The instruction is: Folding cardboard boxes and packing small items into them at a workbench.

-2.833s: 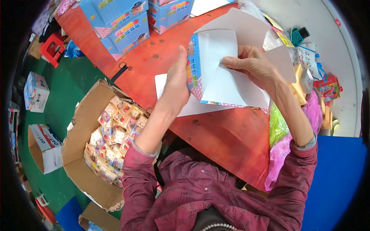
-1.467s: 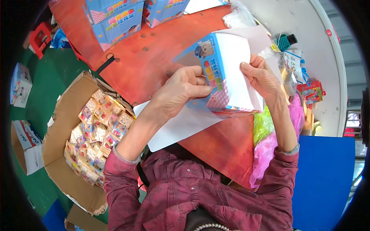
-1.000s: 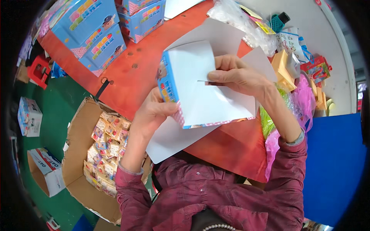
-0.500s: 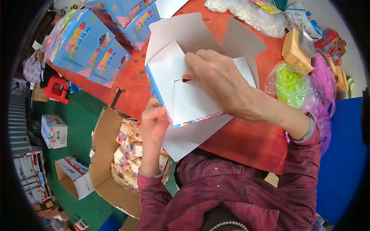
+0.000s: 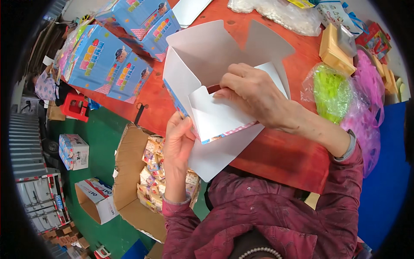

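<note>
I hold a half-folded cardboard box [image 5: 207, 64], white inside with blue printed outer faces, over the near edge of the red table [image 5: 276, 151]. My left hand [image 5: 177, 140] grips its lower left corner from below. My right hand [image 5: 252, 93] presses an inner flap down into the box, fingers curled on the flap's edge. The top flaps stand open toward the far side. A flat white sheet [image 5: 220, 151] lies under the box, sticking out over the table edge.
Finished blue boxes [image 5: 110, 60] are stacked at the table's far left. An open brown carton [image 5: 142, 181] of small packets sits on the green floor at my left. Bags of green [image 5: 330, 90] and pink [image 5: 366, 103] items lie at right, a yellow box [image 5: 332, 47] beyond.
The box has been turned and opened wider, its top flaps now spread. My right hand moved from the box's outer face onto the inner flap; my left slid down to the lower corner.
</note>
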### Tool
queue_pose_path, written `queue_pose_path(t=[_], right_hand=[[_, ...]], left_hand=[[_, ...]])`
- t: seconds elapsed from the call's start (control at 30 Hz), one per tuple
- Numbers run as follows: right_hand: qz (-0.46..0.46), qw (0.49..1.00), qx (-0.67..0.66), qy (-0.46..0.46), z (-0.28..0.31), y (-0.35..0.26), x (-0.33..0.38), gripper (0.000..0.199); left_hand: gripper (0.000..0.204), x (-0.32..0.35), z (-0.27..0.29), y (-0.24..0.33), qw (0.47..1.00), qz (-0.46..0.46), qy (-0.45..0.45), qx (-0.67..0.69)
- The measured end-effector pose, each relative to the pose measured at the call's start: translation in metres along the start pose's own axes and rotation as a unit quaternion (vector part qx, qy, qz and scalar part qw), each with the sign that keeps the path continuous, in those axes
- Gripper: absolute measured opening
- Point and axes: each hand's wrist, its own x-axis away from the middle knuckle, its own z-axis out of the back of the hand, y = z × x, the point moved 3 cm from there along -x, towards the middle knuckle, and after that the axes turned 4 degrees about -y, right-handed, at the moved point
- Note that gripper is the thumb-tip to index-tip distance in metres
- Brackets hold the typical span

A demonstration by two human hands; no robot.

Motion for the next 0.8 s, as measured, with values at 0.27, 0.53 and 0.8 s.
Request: queue_pose_path(t=[0.27,0.53,0.8], right_hand=[[-0.028,0.998,-0.043,-0.038,-0.005,0.003,0.0,0.016],[0.032,0.999,-0.02,0.013,-0.008,-0.013,-0.002,0.015],[0.047,0.998,0.028,0.031,-0.004,-0.016,0.001,0.015]], left_hand=[[0.054,0.015,-0.046,0.039,0.758,-0.361,0.14,-0.525],[0.029,-0.025,-0.063,0.055,0.569,-0.344,-0.055,-0.745],[0.032,-0.024,-0.078,0.053,0.324,-0.371,-0.029,-0.87]])
